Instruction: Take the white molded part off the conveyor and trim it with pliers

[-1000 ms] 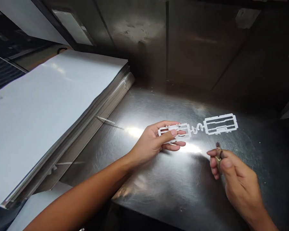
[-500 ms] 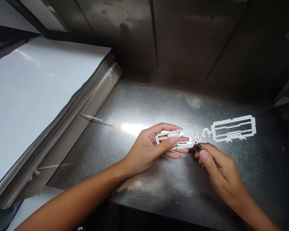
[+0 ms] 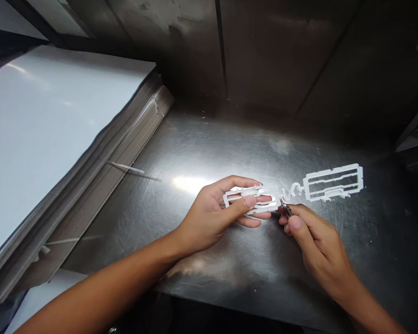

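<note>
- From where I stand, the left hand (image 3: 218, 208) is near the middle of the frame, closed in a light pinch: thumb flat on top, the fingers spread underneath.
- What it has hold of is a white plastic frame (image 3: 277, 197), an openwork rectangle just right of the picture's centre, with fingers showing through its slots.
- The right hand (image 3: 313, 236), right of centre and lower down, is curled tight around a small metal tool (image 3: 287, 211), most of which is hidden by the fingers.
- The tool's tip points up and left, right by the near corner of the held frame; I can't tell whether the two touch.
- Beyond that tip a curly white connector (image 3: 295, 189) runs rightward to a second white frame (image 3: 334, 192), well right of centre, tilted with its right end higher. Whether the curl joins the held frame too, I can't make out.
- Under it all lies a scratched metal tabletop (image 3: 195, 153), with a bright glare left of the hands.
- A thick stack of sheets (image 3: 69, 106) fills the left side, a thin pale strip (image 3: 127, 167) poking from its edge.
- Dark panels (image 3: 275, 60) stand across the top.
</note>
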`<move>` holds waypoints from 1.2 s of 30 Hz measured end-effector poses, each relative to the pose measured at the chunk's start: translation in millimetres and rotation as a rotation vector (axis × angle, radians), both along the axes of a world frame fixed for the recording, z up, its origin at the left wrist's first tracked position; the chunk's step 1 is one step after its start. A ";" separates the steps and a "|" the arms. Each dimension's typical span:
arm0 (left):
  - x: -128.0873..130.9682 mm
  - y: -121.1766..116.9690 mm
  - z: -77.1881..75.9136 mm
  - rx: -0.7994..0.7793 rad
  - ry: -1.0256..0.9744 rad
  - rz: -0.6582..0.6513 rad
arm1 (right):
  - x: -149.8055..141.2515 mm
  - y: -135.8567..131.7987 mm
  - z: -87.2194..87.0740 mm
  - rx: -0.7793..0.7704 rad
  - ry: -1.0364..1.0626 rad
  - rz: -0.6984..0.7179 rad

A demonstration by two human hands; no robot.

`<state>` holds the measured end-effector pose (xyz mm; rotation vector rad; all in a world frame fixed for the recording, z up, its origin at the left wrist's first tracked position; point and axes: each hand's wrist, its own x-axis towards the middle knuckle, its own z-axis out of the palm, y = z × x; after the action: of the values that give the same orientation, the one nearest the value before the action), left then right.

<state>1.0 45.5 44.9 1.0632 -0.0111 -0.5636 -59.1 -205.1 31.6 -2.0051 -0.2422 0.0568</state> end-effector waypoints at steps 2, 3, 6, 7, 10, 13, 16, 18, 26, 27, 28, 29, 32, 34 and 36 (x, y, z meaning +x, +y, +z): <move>0.1 -0.2 -0.5 0.004 -0.003 -0.006 | 0.4 0.1 0.1 -0.003 0.005 -0.004; 0.1 -0.3 -0.7 0.004 -0.002 -0.010 | 0.6 0.3 0.2 -0.004 0.006 -0.001; 0.1 -0.7 -0.9 0.003 0.008 -0.021 | 1.7 1.6 1.2 -0.010 0.002 0.010; 0.0 -0.7 -0.9 0.004 0.010 -0.025 | 2.0 2.0 1.6 -0.011 0.001 0.012; -0.3 -0.5 -0.4 0.010 0.014 -0.025 | 2.2 2.9 2.2 -0.011 -0.006 0.012; -0.3 -0.4 0.1 0.016 0.012 -0.024 | 1.5 2.3 1.2 -0.017 -0.019 0.013; -0.4 -0.9 0.6 0.038 0.014 -0.022 | 0.8 0.9 0.2 -0.043 -0.042 0.015; -0.6 -1.2 0.7 0.054 0.019 -0.013 | 1.0 0.3 0.3 -0.064 -0.053 0.020; -1.1 -1.5 -1.4 0.034 0.020 -0.005 | 4.6 3.5 4.3 -0.125 -0.134 0.043; -0.8 -1.7 -1.5 0.033 0.021 -0.006 | 4.6 3.8 4.0 -0.132 -0.140 0.046; -0.5 -1.9 -1.4 0.035 0.022 -0.009 | 4.4 3.9 3.4 -0.141 -0.145 0.050; -0.2 -2.2 -1.2 0.036 0.025 -0.012 | 4.2 3.9 2.6 -0.152 -0.147 0.052; 0.1 -2.9 -0.9 0.041 0.031 -0.016 | 3.1 4.6 0.8 -0.201 -0.164 0.047; -0.3 -3.3 -1.2 0.041 0.038 -0.017 | 2.4 5.8 0.7 -0.234 -0.188 0.041; -0.5 -3.5 -1.8 0.042 0.044 -0.015 | 2.0 6.9 1.0 -0.252 -0.199 0.038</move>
<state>0.5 42.0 43.1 1.0924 0.0318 -0.6034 -57.1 -198.2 32.7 -2.2591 -0.4178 -0.0925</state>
